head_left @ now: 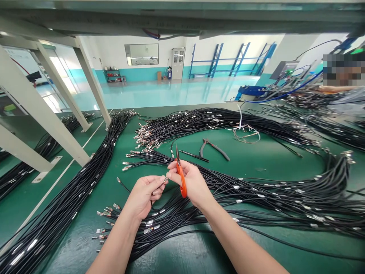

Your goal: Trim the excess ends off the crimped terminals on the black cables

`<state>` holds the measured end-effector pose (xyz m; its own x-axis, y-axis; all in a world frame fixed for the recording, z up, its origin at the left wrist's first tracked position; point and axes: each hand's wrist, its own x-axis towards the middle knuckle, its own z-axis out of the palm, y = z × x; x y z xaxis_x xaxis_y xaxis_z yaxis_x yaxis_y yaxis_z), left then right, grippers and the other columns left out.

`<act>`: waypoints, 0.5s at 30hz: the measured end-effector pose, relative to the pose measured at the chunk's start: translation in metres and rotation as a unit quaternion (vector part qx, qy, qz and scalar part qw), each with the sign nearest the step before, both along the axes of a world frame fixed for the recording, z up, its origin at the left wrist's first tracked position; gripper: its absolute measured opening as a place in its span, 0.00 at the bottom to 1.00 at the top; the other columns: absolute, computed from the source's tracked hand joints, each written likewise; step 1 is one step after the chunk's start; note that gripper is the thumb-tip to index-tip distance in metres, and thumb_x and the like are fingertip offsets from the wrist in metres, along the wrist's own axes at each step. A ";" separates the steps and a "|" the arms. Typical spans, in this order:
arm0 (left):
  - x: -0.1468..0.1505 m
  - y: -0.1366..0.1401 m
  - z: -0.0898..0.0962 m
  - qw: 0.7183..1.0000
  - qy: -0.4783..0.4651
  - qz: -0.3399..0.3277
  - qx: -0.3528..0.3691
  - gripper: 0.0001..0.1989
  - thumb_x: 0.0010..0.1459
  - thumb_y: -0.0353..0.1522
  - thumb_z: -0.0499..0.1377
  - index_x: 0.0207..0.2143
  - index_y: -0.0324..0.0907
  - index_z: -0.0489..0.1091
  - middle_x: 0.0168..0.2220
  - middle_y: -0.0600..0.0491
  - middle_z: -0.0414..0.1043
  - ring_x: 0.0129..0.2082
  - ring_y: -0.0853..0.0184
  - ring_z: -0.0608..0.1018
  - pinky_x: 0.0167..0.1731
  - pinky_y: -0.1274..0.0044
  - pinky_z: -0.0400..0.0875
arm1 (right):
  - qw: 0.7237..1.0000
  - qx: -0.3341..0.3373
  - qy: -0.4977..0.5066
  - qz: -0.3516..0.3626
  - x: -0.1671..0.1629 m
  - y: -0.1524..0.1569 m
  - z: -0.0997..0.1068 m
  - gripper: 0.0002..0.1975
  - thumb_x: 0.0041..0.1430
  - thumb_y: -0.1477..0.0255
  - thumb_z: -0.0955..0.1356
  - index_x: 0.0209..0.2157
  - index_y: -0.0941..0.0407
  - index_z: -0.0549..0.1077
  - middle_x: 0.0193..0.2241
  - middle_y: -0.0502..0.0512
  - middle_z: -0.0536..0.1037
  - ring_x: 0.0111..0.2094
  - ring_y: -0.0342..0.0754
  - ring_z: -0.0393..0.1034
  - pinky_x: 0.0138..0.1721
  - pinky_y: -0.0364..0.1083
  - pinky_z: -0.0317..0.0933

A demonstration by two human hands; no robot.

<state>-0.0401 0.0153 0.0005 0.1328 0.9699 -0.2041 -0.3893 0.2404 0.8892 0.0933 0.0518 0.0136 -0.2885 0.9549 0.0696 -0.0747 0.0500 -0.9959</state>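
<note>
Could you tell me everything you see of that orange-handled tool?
The orange-handled tool looks like slim pliers: glossy orange grips, seemingly plastic-coated, and a dark, pointed, metal-looking nose. It is held in the right hand, over the green table, nose pointing away from the person and grips back toward them. The hand partly hides it; whether its tips fully meet is too small to tell.

Your orange handles (183,186) look like smooth plastic, the cables (176,219) rubbery, their connectors (100,231) shiny metal, the tabletop (196,253) glossy.
</note>
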 end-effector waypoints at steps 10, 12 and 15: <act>0.000 -0.002 -0.001 0.999 0.025 0.005 0.023 0.13 0.39 0.34 0.65 0.28 0.34 0.72 0.18 0.58 0.59 0.18 0.79 0.55 0.16 0.82 0.44 | 0.999 -0.012 0.010 -0.033 0.004 0.002 0.002 0.09 0.40 0.72 0.69 0.26 0.58 0.67 0.18 0.44 0.65 0.20 0.38 0.57 0.25 0.40 0.53; 0.000 -0.001 -0.002 0.999 0.035 0.014 0.025 0.12 0.40 0.34 0.65 0.26 0.34 0.71 0.17 0.58 0.58 0.17 0.79 0.55 0.16 0.82 0.43 | 0.999 -0.011 0.001 -0.037 0.004 0.002 0.003 0.08 0.41 0.72 0.69 0.26 0.58 0.67 0.18 0.44 0.65 0.20 0.38 0.57 0.25 0.40 0.52; 0.000 -0.001 -0.003 0.999 0.033 0.018 0.031 0.11 0.41 0.34 0.64 0.23 0.33 0.71 0.17 0.57 0.60 0.16 0.80 0.54 0.15 0.82 0.41 | 0.999 -0.004 -0.020 -0.031 0.004 0.002 0.002 0.08 0.41 0.70 0.69 0.26 0.58 0.67 0.19 0.45 0.65 0.22 0.39 0.58 0.26 0.41 0.53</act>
